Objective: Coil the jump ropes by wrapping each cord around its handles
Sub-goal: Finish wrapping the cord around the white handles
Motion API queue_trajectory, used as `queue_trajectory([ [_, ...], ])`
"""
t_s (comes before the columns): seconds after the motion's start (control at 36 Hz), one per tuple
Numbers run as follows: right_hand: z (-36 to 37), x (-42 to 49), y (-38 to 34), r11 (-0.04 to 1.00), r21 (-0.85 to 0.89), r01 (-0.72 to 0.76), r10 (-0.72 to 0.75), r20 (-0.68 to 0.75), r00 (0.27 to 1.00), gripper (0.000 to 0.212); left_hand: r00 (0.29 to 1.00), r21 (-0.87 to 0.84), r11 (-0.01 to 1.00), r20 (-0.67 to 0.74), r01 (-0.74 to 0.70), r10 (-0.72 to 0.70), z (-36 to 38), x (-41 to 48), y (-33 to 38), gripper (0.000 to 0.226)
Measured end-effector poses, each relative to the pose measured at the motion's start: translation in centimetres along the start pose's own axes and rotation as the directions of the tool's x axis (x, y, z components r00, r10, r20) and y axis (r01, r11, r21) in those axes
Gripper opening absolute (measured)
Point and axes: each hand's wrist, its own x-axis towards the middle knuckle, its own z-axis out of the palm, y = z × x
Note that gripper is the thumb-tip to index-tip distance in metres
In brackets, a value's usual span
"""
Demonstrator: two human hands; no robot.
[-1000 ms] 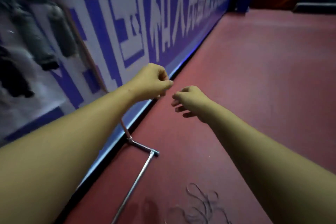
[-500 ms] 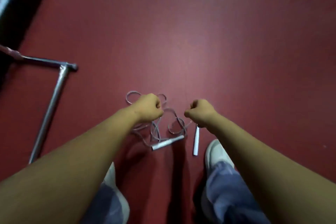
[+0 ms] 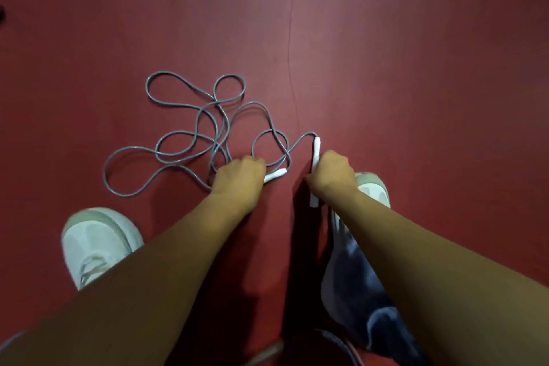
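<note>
While slack, cord point(image 3: 229, 75) beyond left grip point(image 3: 239, 178), right grip point(image 3: 331, 177); both tight on handles point(image 3: 316, 148)

A dark red floor point(image 3: 416, 68) bears a grey jump rope point(image 3: 190, 104) in loose tangled loops, with two white shoes point(image 3: 98, 244) nearby

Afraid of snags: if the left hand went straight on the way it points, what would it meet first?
Probably the grey cord looped just beyond the left hand; height is unclear.
</note>
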Motion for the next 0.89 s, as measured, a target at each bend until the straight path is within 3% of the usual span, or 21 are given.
queue_trajectory([
  [0.06,-0.1,0.2,-0.1,1.000,-0.017,0.008,-0.007,0.025,1.000,0.021,1.000,-0.033,0.999,-0.003,-0.031,0.031,-0.2,0.0,-0.3,0.018],
  [0.17,-1.5,-0.4,-1.4,0.993,0.089,0.080,-0.087,0.077,0.993,0.018,0.999,-0.353,0.934,0.006,-0.044,0.050,-2.1,-0.1,-1.2,0.011],
  [0.22,-3.0,-1.6,-2.9,0.974,0.156,0.162,-0.178,0.092,0.980,0.012,1.000,-0.484,0.875,-0.025,-0.024,0.013,-4.1,-0.5,-1.5,0.019],
  [0.31,-6.9,-4.5,-5.8,0.919,0.345,0.192,-0.235,0.087,0.968,0.020,0.995,-0.611,0.790,-0.036,0.050,-0.091,-9.0,-2.2,-1.8,0.016],
  [0.36,-10.1,-7.1,-7.8,0.836,0.532,0.136,-0.256,0.158,0.954,0.012,0.986,-0.731,0.673,-0.009,0.109,-0.169,-12.7,-3.7,-2.0,0.017],
  [0.44,-15.5,-11.9,-10.6,0.713,0.696,0.091,-0.337,0.225,0.914,0.014,0.980,-0.910,0.402,0.019,0.099,-0.198,-18.8,-7.3,-2.2,0.019],
  [0.53,-20.4,-17.5,-13.1,0.606,0.781,0.150,-0.481,0.209,0.852,0.017,0.975,-0.980,0.196,-0.072,-0.030,-0.211,-25.1,-12.2,-1.0,0.019],
  [0.58,-23.0,-21.6,-14.4,0.553,0.798,0.242,-0.587,0.166,0.793,0.021,0.954,-0.984,0.117,-0.159,-0.132,-0.256,-28.8,-15.8,-0.1,0.023],
  [0.64,-25.0,-25.5,-15.5,0.496,0.799,0.339,-0.655,0.087,0.751,0.023,0.906,-0.967,0.137,-0.250,-0.215,-0.343,-31.3,-18.4,0.4,0.018],
  [0.72,-27.6,-30.3,-16.3,0.466,0.772,0.433,-0.695,0.016,0.719,0.029,0.787,-0.914,0.292,-0.393,-0.280,-0.476,-34.2,-22.6,0.5,0.022],
  [0.81,-29.1,-34.0,-16.3,0.466,0.767,0.440,-0.707,0.024,0.707,0.014,0.655,-0.829,0.435,-0.550,-0.351,-0.518,-35.5,-26.0,0.6,0.020],
  [0.89,-29.2,-36.0,-16.5,0.440,0.787,0.432,-0.703,0.002,0.711,0.007,0.605,-0.788,0.451,-0.613,-0.419,-0.507,-35.8,-28.1,0.4,0.018],
])
